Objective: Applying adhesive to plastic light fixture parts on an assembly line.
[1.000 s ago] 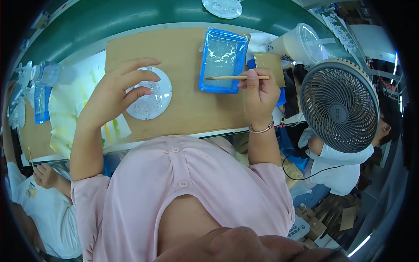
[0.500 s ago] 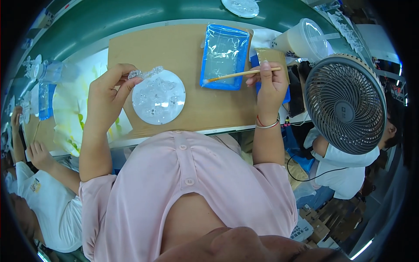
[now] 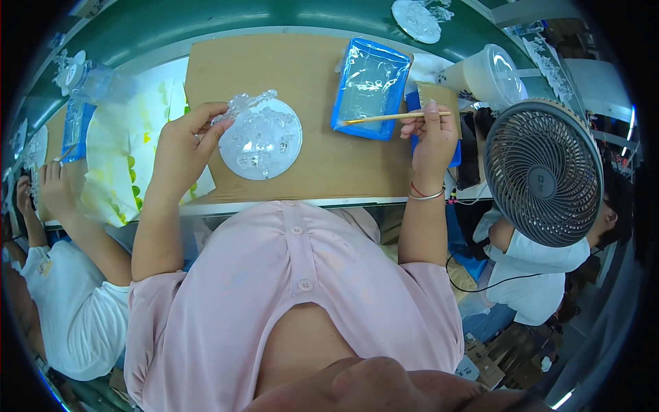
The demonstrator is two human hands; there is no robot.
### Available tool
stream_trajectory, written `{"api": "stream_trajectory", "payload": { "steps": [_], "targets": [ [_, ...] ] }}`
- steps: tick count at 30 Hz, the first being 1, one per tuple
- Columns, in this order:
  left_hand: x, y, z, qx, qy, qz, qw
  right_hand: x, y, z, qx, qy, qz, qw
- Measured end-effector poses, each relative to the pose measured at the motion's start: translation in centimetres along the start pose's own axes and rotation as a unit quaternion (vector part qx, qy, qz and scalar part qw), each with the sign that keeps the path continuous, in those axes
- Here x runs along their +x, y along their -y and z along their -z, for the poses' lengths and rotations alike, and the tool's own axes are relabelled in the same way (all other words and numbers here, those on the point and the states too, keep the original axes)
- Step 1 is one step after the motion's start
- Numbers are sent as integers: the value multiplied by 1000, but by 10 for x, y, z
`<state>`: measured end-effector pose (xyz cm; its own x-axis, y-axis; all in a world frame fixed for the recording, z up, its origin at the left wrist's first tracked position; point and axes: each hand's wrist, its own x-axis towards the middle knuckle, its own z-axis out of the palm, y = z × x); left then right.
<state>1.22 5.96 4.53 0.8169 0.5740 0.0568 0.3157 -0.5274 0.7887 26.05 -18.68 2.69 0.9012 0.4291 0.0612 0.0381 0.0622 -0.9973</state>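
Pinched between the fingertips of my left hand (image 3: pixel 191 143) is a clear plastic branch-like piece (image 3: pixel 248 103), held at the upper left of a white round plate (image 3: pixel 283 163). Several clear bits (image 3: pixel 255 141) lie on that plate. My right hand (image 3: pixel 435 143) is closed around a thin paintbrush (image 3: pixel 395 117) with a wooden handle. Its tip points left, over the near edge of a blue-rimmed tray (image 3: pixel 344 86) covered in shiny clear film. Whether the bristles touch the tray I cannot tell.
A brown cardboard sheet (image 3: pixel 247 62) covers the worktop. To the right are a lidded cup (image 3: pixel 473 74) and a grey fan (image 3: pixel 542 175). Yellow-stained paper (image 3: pixel 113 154) lies left. Another plate (image 3: pixel 415 20) sits on the green surface (image 3: pixel 274 15). Co-workers sit on both sides.
The whole view has shifted slightly. The clear piece in my left hand shows more of its length, spread over the plate's upper edge. Both hands keep their hold; the brush stays near the tray's near edge.
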Motion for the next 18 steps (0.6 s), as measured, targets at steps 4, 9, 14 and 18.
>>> {"api": "stream_trajectory", "payload": {
  "steps": [4, 9, 14, 18],
  "targets": [
    [-6, -1, -9, 9, -64, -20, 998, -5, 5, 2, 59, 8, -20, 998],
    [-11, -6, -16, 12, -80, -47, 996, -39, 17, -18, 91, 44, 54, 993],
    [-12, 1, -19, 54, -69, -48, 995, -75, 15, -54, -67, 103, 222, 967],
    [-14, 5, -21, 49, -95, -93, 990, -78, 8, -67, -223, 196, 377, 878]
  ]
}}
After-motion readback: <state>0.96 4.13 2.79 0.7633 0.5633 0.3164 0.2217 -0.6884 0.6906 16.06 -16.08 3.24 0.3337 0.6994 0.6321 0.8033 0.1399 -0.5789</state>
